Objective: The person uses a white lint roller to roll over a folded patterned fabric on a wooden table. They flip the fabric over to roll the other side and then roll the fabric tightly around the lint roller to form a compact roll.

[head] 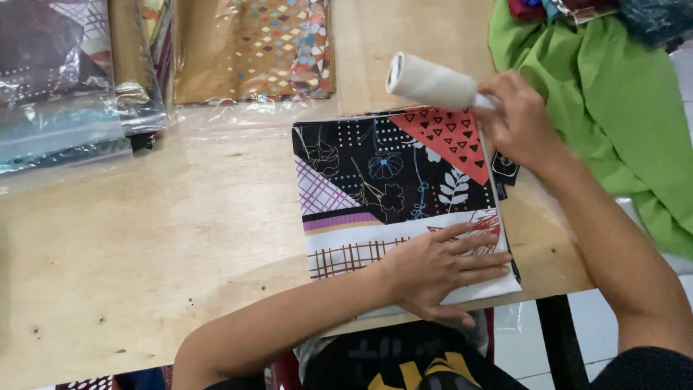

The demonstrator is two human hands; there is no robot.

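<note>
Two hands work over a folded patchwork-print cloth (pixel 393 195) on the wooden desk (pixel 144 245): the left hand (pixel 440 271) lies flat on it, its grip open; the right hand (pixel 520 123) has its grip closed round a white lint roller (pixel 429 83) above the cloth's far edge. Bagged fabrics (pixel 253 50) lie beyond the cloth, green cloth (pixel 613 101) right of it.

Folded cloth (pixel 393 195): black, red triangles, purple stripes, white florals. Lint roller (pixel 432 83) white. Fabric heap (pixel 613 108) green.
</note>
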